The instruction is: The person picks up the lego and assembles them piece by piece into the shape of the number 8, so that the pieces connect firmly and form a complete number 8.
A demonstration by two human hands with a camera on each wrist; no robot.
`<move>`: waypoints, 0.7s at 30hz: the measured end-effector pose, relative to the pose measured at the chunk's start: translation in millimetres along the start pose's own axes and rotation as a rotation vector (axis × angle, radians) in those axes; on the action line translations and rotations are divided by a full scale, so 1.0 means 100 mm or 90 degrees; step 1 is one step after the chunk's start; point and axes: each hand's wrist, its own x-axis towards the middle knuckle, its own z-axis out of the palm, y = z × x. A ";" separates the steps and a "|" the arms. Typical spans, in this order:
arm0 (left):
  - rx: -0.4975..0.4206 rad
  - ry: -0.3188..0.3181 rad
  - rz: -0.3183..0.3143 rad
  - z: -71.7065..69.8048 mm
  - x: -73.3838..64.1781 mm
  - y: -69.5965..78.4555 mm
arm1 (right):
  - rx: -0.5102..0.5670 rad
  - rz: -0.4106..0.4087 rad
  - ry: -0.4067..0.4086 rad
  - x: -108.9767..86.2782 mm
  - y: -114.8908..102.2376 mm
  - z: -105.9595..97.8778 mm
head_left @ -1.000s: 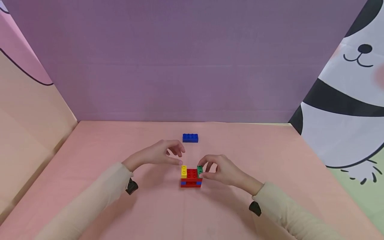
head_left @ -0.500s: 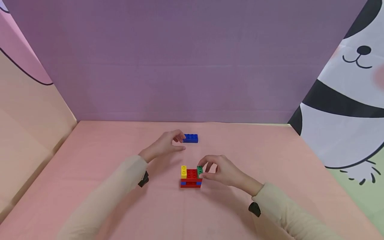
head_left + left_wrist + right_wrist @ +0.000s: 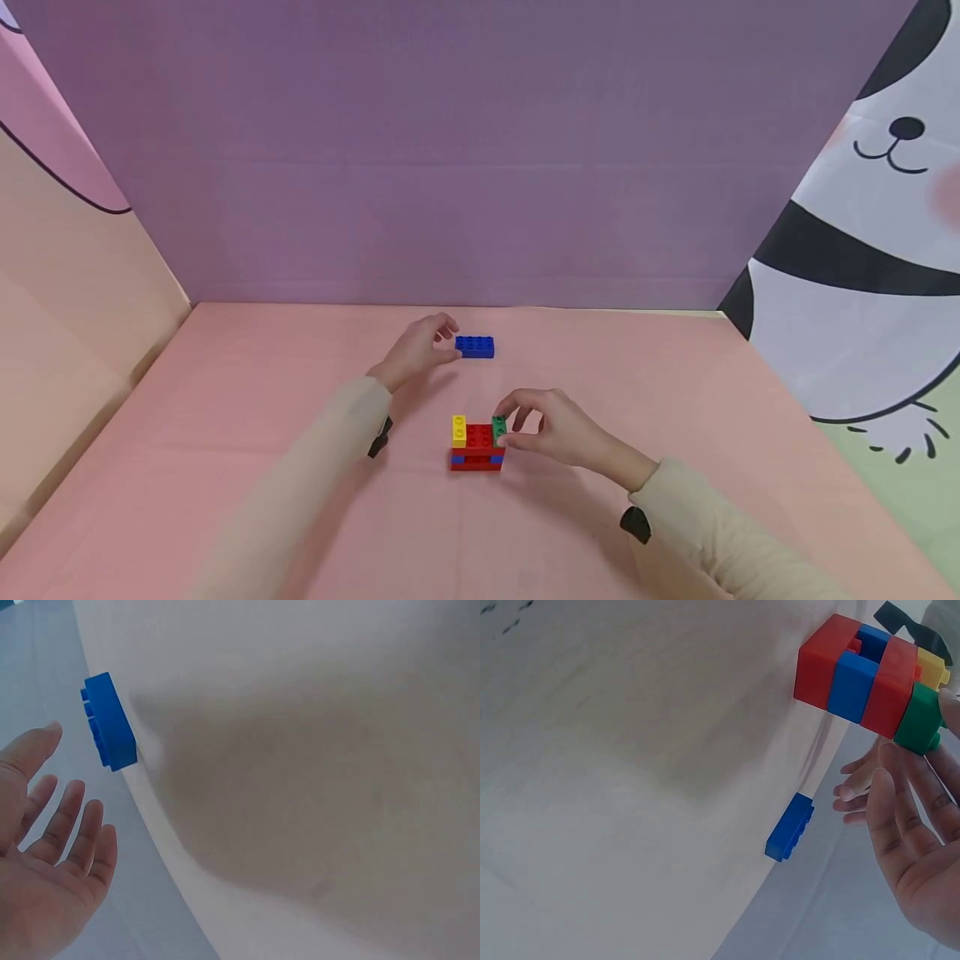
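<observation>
A stack of toy building bricks stands on the table. Its long red brick (image 3: 479,436) on top carries a small yellow brick (image 3: 459,432) at the left end and a small green brick (image 3: 499,426) at the right end. Below lie small blue bricks (image 3: 852,685) and another red brick (image 3: 476,467). Thumb and index finger of my right hand (image 3: 561,429) pinch the green brick. Farther back lies a long blue brick (image 3: 476,347), studs up. My left hand (image 3: 414,350) is at its left end, fingers spread; the left wrist view shows a gap between them.
The pink table (image 3: 630,358) ends at a purple wall (image 3: 465,167) behind the long blue brick. A panda print (image 3: 862,250) covers the right side, and a beige panel (image 3: 67,333) borders the left.
My left hand has moved away from beside the stack, going back and slightly right to the long blue brick. The right hand keeps its pinch on the green brick.
</observation>
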 end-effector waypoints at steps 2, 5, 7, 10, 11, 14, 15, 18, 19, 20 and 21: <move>0.002 -0.002 -0.014 0.01 0.03 -0.02 | 0.001 -0.001 0.001 0.00 0.01 0.00; 0.010 -0.003 -0.030 0.02 0.08 -0.02 | 0.004 -0.002 0.001 -0.01 0.01 0.00; 0.009 -0.004 -0.041 0.02 0.09 -0.01 | 0.005 0.000 0.000 -0.01 0.01 0.00; 0.006 -0.006 -0.058 0.02 0.12 0.01 | 0.003 0.004 0.000 -0.01 0.01 0.00; 0.003 -0.007 -0.063 0.02 0.12 0.01 | 0.001 0.005 0.000 -0.01 0.01 0.00; 0.003 -0.014 -0.077 0.02 0.12 0.02 | 0.004 0.007 -0.001 -0.01 0.00 0.00; 0.005 -0.017 -0.080 0.03 0.12 0.02 | 0.004 0.008 -0.001 -0.01 0.00 0.00; 0.012 -0.023 -0.086 0.04 0.12 0.02 | 0.007 0.011 -0.003 -0.01 -0.01 0.00; 0.012 -0.024 -0.088 0.04 0.12 0.02 | 0.007 0.012 -0.003 -0.01 -0.01 0.00; 0.012 -0.024 -0.091 0.05 0.12 0.01 | 0.007 0.013 -0.003 -0.01 -0.01 0.00; 0.013 -0.023 -0.092 0.05 0.12 0.01 | 0.006 0.014 -0.003 -0.02 -0.01 0.00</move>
